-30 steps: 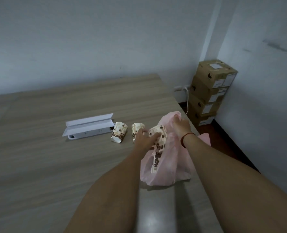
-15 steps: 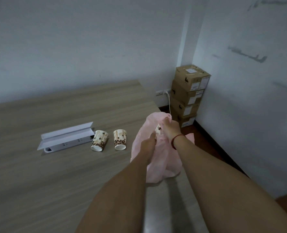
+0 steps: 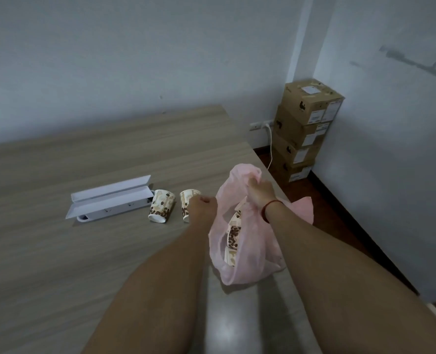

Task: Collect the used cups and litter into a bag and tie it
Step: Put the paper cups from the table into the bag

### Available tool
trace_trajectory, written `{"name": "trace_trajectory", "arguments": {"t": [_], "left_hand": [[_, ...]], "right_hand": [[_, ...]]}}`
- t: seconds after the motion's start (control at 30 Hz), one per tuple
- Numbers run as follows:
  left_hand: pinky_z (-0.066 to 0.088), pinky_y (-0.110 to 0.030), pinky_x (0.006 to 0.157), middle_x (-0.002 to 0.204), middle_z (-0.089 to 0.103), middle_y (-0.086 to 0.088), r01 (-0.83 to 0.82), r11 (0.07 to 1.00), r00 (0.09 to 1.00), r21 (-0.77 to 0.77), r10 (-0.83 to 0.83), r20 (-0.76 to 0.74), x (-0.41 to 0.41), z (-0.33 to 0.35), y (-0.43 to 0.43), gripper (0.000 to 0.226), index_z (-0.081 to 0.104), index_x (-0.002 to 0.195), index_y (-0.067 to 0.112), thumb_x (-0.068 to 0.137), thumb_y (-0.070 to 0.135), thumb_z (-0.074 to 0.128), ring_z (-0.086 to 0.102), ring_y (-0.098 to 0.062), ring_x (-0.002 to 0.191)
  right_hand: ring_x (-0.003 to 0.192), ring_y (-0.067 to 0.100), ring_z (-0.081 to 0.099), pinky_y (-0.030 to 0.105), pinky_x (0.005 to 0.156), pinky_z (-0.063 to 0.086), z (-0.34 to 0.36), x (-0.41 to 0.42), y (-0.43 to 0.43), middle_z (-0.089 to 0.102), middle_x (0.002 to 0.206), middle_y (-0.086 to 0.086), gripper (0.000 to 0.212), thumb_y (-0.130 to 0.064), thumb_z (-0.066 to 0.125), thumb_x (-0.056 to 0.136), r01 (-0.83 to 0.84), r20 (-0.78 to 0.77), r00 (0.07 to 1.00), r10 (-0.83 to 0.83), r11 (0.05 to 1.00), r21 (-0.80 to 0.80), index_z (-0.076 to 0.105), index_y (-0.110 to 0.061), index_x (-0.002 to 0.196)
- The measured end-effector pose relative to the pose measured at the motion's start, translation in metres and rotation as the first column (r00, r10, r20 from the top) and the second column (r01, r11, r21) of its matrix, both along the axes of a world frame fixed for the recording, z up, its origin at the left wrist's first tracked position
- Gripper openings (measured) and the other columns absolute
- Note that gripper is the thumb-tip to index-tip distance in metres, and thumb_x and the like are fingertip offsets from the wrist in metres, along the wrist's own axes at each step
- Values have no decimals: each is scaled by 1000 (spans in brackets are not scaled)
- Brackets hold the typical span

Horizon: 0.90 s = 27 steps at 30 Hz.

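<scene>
Cups come first: the near cup and far cup lie tipped on the table just left of the bag, and more cups sit inside it. I should take the near cup by its wall without crushing it, with the bag's mouth held wide. My right hand pinches the bag's rim, lifted. My left hand reaches over the near cup, fingers curled; whether they grip it I cannot tell.

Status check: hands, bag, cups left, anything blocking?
Right hand grips pink bag top. Left hand at nearer cup, grip unclear. Other cup loose beside white box; not blocking.
</scene>
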<state>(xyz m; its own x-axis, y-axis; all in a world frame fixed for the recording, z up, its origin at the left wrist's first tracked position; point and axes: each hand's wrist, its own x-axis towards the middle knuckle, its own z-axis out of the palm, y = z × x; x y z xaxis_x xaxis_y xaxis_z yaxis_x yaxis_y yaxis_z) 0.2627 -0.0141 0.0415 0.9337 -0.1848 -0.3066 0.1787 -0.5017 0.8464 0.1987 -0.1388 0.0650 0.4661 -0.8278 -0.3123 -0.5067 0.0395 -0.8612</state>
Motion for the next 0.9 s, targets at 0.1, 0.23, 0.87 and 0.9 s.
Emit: {"name": "trace_trajectory", "arguments": {"t": [0.1,0.23,0.87,0.9], "left_hand": [[54,-32,84,100,71,-12,-25,997,997,76,29,-65,27,-14,4,29,68,107,7,83,22,60,68,-29,95],[45,-38,96,126,57,-18,25,961,999,276,-13,-46,49,-35,1,52,52,127,5,84,31,63,54,-36,119],[41,-10,79,107,60,2,20,995,996,96,-28,89,48,-34,9,50,49,127,14,83,19,70,61,-17,103],[38,-2,65,90,57,11,35,999,993,29,-38,111,40,-23,10,37,54,117,16,84,16,70,62,-9,89]], "right_hand": [[84,24,55,24,54,37,-7,13,2,56,88,11,43,-35,35,97,-43,-37,998,45,998,42,59,0,108],[86,25,56,27,64,41,-24,27,-2,56,94,12,49,-35,37,95,-90,-64,993,95,993,70,57,2,121],[59,16,48,23,51,34,-30,36,-14,48,67,3,32,-36,40,95,-27,-92,995,35,996,80,50,-11,78],[58,15,47,23,50,33,-24,33,-17,47,67,3,31,-35,40,96,-14,-80,997,19,998,63,48,-11,79]]}}
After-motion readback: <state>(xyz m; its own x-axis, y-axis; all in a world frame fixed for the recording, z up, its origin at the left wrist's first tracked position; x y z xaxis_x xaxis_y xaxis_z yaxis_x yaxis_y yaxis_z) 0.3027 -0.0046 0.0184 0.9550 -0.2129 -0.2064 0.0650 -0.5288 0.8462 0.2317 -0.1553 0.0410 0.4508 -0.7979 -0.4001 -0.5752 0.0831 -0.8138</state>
